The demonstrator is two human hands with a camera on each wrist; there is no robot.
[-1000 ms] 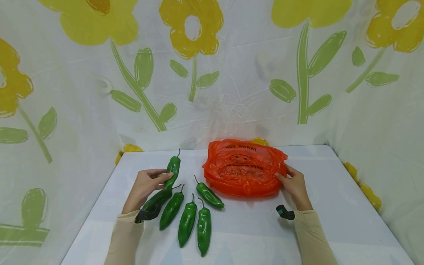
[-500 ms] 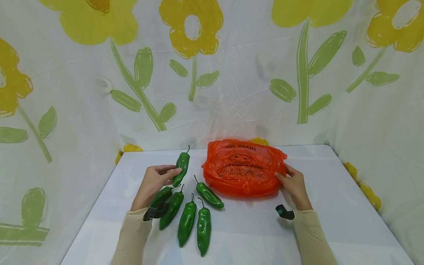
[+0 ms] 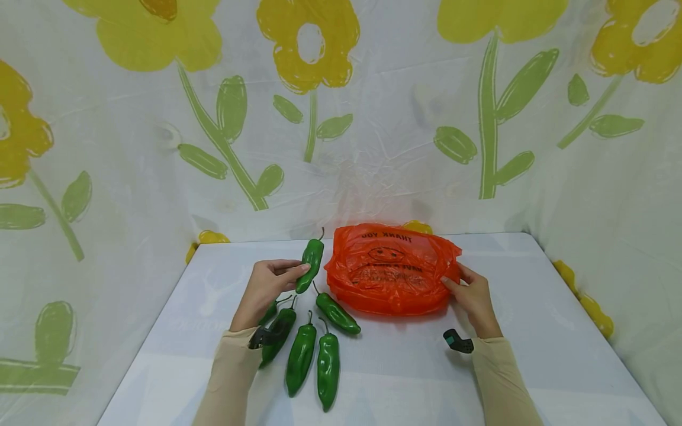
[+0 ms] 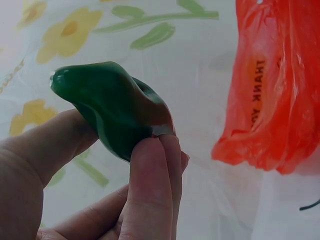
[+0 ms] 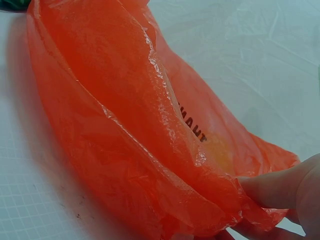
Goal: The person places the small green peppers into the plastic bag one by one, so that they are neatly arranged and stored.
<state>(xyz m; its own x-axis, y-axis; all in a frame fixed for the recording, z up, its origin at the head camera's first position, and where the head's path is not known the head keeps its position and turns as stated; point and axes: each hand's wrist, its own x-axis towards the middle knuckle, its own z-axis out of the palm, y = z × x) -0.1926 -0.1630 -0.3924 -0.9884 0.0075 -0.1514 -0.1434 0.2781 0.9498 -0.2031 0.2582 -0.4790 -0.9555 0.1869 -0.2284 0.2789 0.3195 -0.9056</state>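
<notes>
My left hand (image 3: 274,287) pinches a green pepper (image 3: 310,265) between thumb and fingers, stem up, just left of the bag. In the left wrist view the same pepper (image 4: 112,102) shows its blunt tip, and its far end is hidden. A red plastic bag (image 3: 391,278) with black print lies at the back of the table. Its right edge is gripped by my right hand (image 3: 471,296). From the right wrist, the bag (image 5: 115,110) looks partly spread, with a fold along its mouth, and thumb and fingers (image 5: 277,189) hold its edge.
Several more green peppers lie on the white table (image 3: 405,373): one slanted pepper (image 3: 337,313) in front of the bag, a pepper (image 3: 301,358) and another pepper (image 3: 328,371) nearer me, others partly under my left wrist. A flowered curtain (image 3: 373,136) stands behind.
My left hand has carried the pepper to the right and slightly away from me, closer to the bag. The right hand and the bag have barely moved.
</notes>
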